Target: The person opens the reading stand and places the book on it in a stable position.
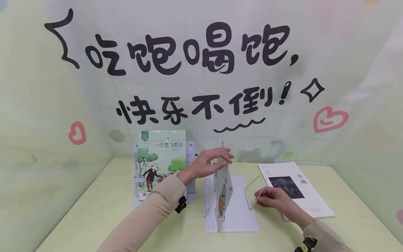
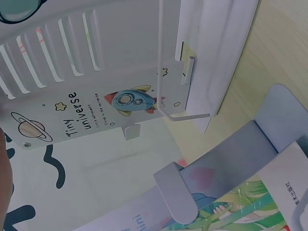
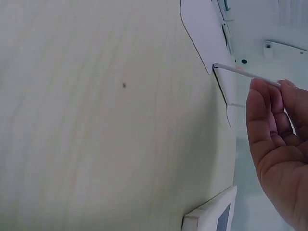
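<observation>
A white metal book stand (image 1: 242, 213) with a printed panel is on the table, its panel upright and nearly edge-on in the head view. My left hand (image 1: 211, 161) holds that panel near its top, fingers bent over the edge. The left wrist view shows slots, a rocket and "Tiny universe" on the panel (image 2: 139, 86), with a bent white wire bar (image 2: 160, 62) beside it. My right hand (image 1: 273, 198) pinches a thin white wire leg (image 3: 243, 73) between thumb and fingertips, at the right side of the stand's base.
On the left, a second stand (image 1: 191, 168) bears an upright picture book (image 1: 171, 164) with a green cover. A white-covered book (image 1: 311, 197) lies flat behind and right of my right hand. A printed backdrop (image 1: 201, 84) encloses the table's back and sides.
</observation>
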`<control>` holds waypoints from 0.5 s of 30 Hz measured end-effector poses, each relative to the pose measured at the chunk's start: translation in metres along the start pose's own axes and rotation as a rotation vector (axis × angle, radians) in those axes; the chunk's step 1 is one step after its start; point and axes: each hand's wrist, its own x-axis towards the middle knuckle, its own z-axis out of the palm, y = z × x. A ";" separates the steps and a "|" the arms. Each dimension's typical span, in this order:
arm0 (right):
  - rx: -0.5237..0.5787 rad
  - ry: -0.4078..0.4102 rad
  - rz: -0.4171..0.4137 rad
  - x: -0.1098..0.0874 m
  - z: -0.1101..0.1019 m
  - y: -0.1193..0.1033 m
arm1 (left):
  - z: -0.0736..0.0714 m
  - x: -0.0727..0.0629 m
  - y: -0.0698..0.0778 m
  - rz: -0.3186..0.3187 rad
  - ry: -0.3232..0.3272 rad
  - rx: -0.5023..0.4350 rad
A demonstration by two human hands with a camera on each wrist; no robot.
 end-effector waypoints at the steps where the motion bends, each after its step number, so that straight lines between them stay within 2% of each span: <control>1: -0.013 -0.005 0.001 0.002 0.001 0.002 | 0.000 0.000 0.000 -0.004 0.001 -0.002; 6: -0.102 -0.030 0.034 0.012 0.008 0.008 | 0.002 0.000 0.001 -0.025 -0.004 -0.006; 9: -0.168 -0.035 0.027 0.015 0.013 0.010 | 0.004 0.001 0.002 -0.038 -0.010 -0.003; 15: -0.221 -0.041 0.039 0.019 0.021 0.013 | 0.007 0.003 0.003 -0.047 -0.005 -0.012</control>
